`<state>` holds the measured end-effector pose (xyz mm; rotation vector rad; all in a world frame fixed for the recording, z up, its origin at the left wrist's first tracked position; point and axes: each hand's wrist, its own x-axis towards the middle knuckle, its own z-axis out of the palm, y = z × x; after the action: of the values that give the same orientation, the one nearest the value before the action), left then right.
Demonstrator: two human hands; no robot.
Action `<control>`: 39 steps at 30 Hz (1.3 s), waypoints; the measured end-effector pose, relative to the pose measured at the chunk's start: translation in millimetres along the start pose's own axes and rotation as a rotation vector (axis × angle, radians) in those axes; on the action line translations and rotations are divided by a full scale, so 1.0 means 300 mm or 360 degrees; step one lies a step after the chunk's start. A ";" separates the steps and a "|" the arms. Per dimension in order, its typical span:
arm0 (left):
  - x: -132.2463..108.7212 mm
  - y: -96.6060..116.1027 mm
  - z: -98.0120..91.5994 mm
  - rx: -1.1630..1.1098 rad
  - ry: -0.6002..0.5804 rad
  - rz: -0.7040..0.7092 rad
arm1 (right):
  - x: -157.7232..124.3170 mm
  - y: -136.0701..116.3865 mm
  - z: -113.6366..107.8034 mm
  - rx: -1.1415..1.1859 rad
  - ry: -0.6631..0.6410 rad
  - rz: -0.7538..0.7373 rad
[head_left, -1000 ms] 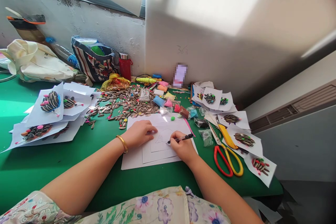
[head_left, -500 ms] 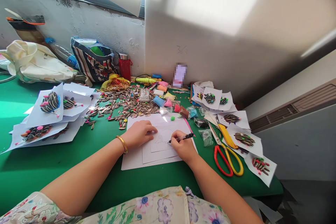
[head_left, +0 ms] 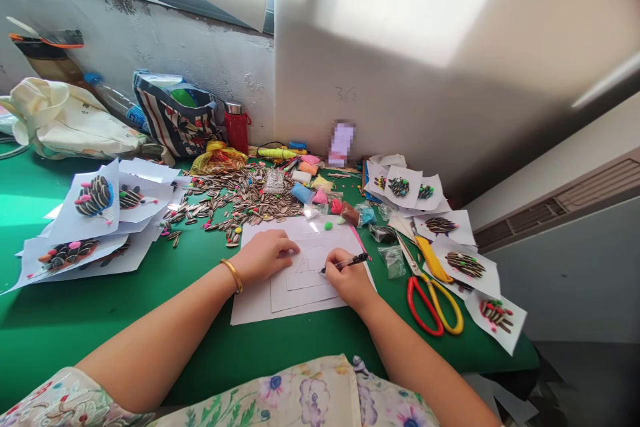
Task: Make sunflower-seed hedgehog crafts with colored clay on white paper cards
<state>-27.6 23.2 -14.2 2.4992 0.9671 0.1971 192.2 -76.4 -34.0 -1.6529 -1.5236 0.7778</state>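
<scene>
The left hand is laid open and flat on the paper stack, apparently to stop it shifting. A pen is grasped by the right hand, its tip held at the drawn outline. The stack is placed on the green desk, with scissors kept within reach nearby.

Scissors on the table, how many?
1: a red-and-yellow-handled pair of scissors, lying on the green table, right of the right hand. More could be hidden under the papers.

Scissors right of the paper sheets
</scene>
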 end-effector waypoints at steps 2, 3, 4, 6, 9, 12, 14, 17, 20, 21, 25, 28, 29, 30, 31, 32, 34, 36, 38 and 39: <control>0.001 0.000 0.001 -0.0006 0.0000 -0.0003 | 0.003 0.006 -0.008 0.0012 0.0021 0.0012; 0.001 0.000 0.001 -0.0010 0.0000 -0.0004 | 0.006 0.010 -0.013 0.0016 0.0050 0.0018; 0.002 0.000 0.001 -0.0013 0.0001 -0.0003 | 0.009 0.016 -0.020 0.0017 0.0086 0.0022; 0.002 0.001 0.000 -0.0018 0.0001 0.0001 | 0.016 0.026 -0.034 0.0005 0.0148 0.0029; 0.001 0.001 -0.001 -0.0018 -0.0006 0.0001 | 0.021 0.035 -0.046 -0.0014 0.0157 0.0058; 0.001 0.000 -0.001 -0.0022 -0.0005 -0.0002 | 0.019 0.033 -0.043 -0.0038 0.0117 0.0095; 0.001 -0.001 -0.001 -0.0025 0.0002 0.0003 | 0.016 0.029 -0.038 -0.0059 0.0109 0.0114; 0.001 -0.003 0.001 -0.0025 0.0004 0.0007 | 0.013 0.027 -0.035 -0.0072 0.0112 0.0126; 0.000 -0.002 0.001 -0.0025 0.0003 0.0006 | 0.013 0.029 -0.036 -0.0076 0.0110 0.0134; 0.000 -0.001 0.001 -0.0024 0.0004 0.0006 | 0.014 0.030 -0.036 -0.0081 0.0109 0.0137; 0.000 0.000 0.000 -0.0017 0.0001 0.0006 | 0.015 0.032 -0.036 -0.0092 0.0116 0.0139; 0.001 0.000 0.000 -0.0012 0.0005 0.0010 | 0.016 0.031 -0.035 -0.0080 0.0112 0.0128; 0.001 0.000 -0.001 -0.0011 0.0004 0.0010 | 0.016 0.031 -0.035 -0.0077 0.0109 0.0124; 0.002 0.000 -0.001 -0.0010 0.0000 0.0008 | 0.017 0.030 -0.035 -0.0078 0.0106 0.0120; 0.002 0.001 -0.002 -0.0009 -0.0004 0.0006 | 0.017 0.029 -0.035 -0.0080 0.0101 0.0118; 0.002 0.002 -0.003 -0.0010 -0.0006 0.0003 | 0.017 0.029 -0.035 -0.0084 0.0098 0.0117; 0.002 0.003 -0.004 -0.0012 -0.0007 0.0000 | 0.017 0.027 -0.036 -0.0098 0.0094 0.0122; 0.002 0.004 -0.005 -0.0014 -0.0002 0.0002 | 0.017 0.027 -0.038 -0.0106 0.0090 0.0127; 0.002 0.004 -0.004 -0.0016 -0.0004 0.0008 | 0.016 0.027 -0.039 -0.0096 0.0082 0.0126; 0.002 0.004 -0.004 -0.0017 -0.0006 0.0011 | 0.016 0.027 -0.040 -0.0089 0.0079 0.0124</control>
<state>-26.8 23.4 -12.6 2.4925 0.9535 0.1994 207.1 -73.1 -34.0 -1.7687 -1.4659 0.7359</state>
